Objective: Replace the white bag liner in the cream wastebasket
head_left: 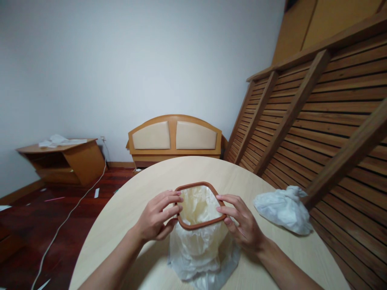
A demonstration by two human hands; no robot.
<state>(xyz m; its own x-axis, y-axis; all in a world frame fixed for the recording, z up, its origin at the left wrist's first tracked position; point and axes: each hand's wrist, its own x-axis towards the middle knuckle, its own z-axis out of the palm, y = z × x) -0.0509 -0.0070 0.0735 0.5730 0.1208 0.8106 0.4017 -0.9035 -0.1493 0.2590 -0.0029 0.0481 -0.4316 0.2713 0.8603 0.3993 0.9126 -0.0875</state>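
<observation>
A bin lined with a thin white plastic bag [199,251] stands on the round pale table [136,193]. Around its mouth sits a brown squarish ring [196,226], and the bag hangs down outside below it. My left hand [160,215] grips the ring's left side, fingertips over the edge and thumb below. On the right side, my right hand [240,219] holds the same ring with its fingertips on the rim. A knotted white plastic bag [284,209] lies on the table to the right of my right hand.
Wooden slatted panels [347,141] lean along the right side. Beyond the table is a headboard [173,135] against the wall. A low wooden desk [81,159] with papers stands at the left, and a white cable [71,211] runs over the dark red floor.
</observation>
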